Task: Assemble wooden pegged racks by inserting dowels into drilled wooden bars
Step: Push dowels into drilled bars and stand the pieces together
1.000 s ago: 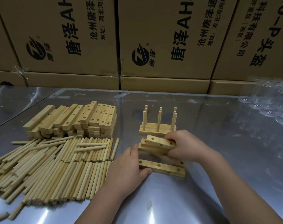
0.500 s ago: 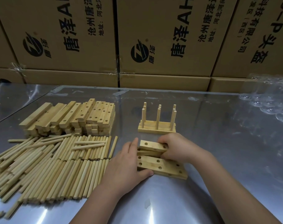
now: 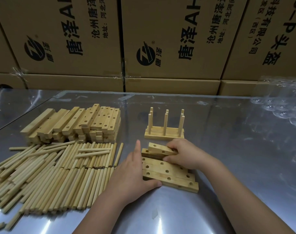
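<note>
Left hand [image 3: 130,176] lies nearest, fingers straight. Its side is pressed against the left ends of a row of drilled bars [image 3: 160,173], and the thumb lies along the front face of the nearest bar. It grips nothing.

The row lies flat on the metal table [image 3: 236,174], bars side by side and touching, holes facing up.

Right hand [image 3: 186,154] is just behind the row, with its fingers curled over the right end of a tilted bar [image 3: 158,148]. That bar is raised at its left end and rests on another bar under it, at the back of the row.

Left of the hands is a big loose pile of dowels [image 3: 51,174], mostly lying parallel, with a few crossed on top.

Behind the dowels is a stack of drilled bars [image 3: 86,122], several layers high.

Behind the right hand stand finished racks [image 3: 164,135] with upright pegs, set close together one behind another.

At the far right edge is clear plastic packaging [image 3: 282,108]; cannot tell what it holds.

Along the back are closed cardboard boxes [image 3: 169,39] with printed logos, contents not visible.
</note>
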